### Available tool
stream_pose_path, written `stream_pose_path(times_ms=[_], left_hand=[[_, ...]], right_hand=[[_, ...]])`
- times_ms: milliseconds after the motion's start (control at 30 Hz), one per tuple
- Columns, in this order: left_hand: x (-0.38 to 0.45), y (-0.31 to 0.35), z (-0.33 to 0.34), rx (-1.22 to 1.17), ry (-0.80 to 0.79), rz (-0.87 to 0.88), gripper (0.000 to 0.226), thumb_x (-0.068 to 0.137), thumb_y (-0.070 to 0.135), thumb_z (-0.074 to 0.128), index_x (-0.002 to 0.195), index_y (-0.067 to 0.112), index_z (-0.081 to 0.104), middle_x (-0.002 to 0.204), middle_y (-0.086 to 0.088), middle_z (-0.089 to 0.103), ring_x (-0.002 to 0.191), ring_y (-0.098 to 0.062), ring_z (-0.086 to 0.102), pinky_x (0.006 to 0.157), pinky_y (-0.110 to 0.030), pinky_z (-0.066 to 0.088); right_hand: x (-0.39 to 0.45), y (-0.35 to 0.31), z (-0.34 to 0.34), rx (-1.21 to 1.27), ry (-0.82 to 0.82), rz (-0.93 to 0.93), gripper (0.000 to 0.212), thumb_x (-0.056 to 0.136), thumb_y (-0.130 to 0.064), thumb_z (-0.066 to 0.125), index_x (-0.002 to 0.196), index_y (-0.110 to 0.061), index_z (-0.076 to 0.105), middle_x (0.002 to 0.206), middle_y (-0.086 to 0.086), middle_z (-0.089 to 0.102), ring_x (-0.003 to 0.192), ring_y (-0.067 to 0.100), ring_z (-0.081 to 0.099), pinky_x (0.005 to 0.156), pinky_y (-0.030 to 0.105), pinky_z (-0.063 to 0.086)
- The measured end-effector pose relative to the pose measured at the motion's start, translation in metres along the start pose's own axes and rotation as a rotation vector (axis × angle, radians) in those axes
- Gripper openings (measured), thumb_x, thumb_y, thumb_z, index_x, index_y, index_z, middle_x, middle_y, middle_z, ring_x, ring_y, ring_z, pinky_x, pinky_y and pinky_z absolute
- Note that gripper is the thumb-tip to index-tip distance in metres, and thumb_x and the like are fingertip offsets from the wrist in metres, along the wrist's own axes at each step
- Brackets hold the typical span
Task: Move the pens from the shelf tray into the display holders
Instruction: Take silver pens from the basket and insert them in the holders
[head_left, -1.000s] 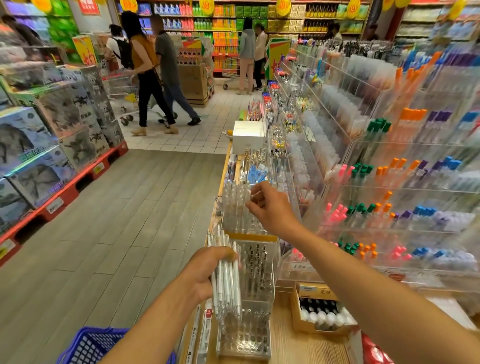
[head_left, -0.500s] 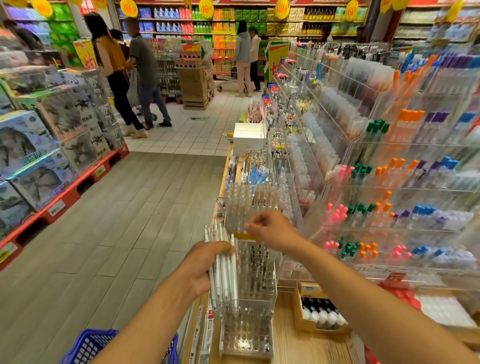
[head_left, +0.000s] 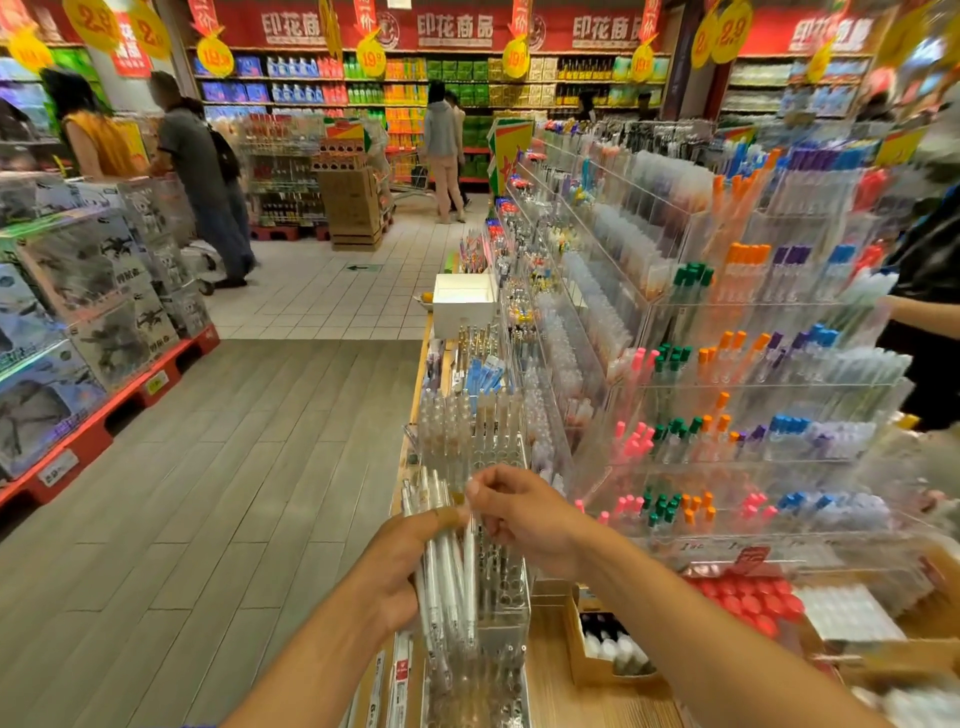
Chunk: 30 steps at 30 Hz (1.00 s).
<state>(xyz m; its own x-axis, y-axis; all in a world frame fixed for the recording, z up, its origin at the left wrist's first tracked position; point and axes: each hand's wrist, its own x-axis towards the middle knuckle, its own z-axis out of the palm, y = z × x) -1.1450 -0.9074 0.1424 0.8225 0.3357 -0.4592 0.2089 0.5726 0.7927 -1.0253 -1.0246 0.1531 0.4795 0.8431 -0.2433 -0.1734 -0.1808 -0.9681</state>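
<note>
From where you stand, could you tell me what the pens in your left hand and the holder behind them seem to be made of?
The pens look like glossy white plastic: smooth barrels with bright highlights. The display holder seems to be clear acrylic, since the pens inside show through its walls and its edges glint; it could also be another clear plastic.
</note>
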Motion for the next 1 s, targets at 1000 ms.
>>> stream_pose_path(times_ms=[1000], left_hand=[[0.013,0.012,-0.012,-0.164,-0.117,-0.125,0.014,0.078,-0.009,0.055,0.09,-0.004,0.058,0.071,-0.017,0.059,0.051,-0.022,0.059,0.051,-0.032,0.057]], right_hand=[[0.066,-0.033,-0.031,-0.683,0.538,-0.485,0.009,0.102,-0.022,0.049,0.104,-0.014,0.044,0.083,0.008,0.062,0.075,0.028,0.061,0.07,0.05,0.052]])
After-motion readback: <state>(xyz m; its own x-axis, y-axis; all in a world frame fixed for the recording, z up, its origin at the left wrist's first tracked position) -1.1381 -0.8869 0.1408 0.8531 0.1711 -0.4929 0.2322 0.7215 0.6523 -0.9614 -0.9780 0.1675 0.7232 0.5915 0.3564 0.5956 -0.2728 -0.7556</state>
